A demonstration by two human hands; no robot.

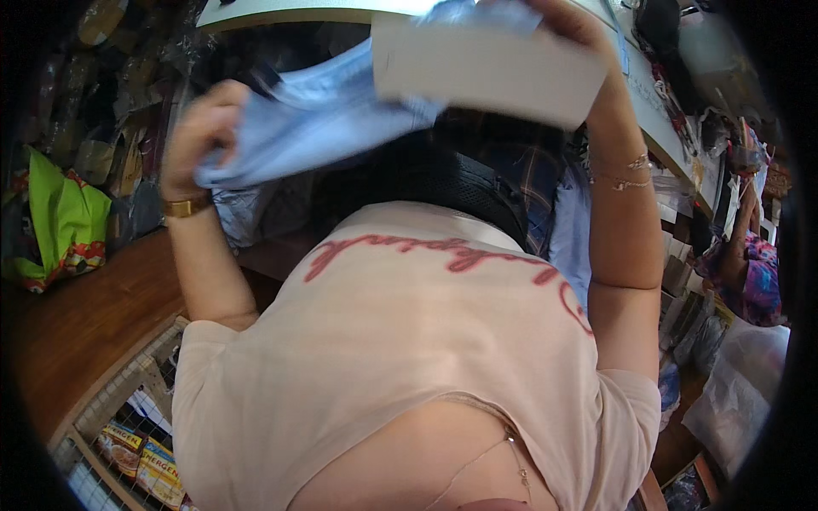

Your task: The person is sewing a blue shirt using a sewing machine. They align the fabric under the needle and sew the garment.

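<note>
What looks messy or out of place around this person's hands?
The light blue cloth hangs crumpled between the left hand and the right hand, which also grips a flat white card. Behind it, more garments lie in a loose heap. Nothing looks spilled or torn.

Green bag (60,217) on wooden counter (94,315)

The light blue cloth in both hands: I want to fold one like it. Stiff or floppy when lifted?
Probably floppy: the light blue cloth sags and bunches between the left hand and the right hand. Likely light, since it hangs from loose grips.
</note>
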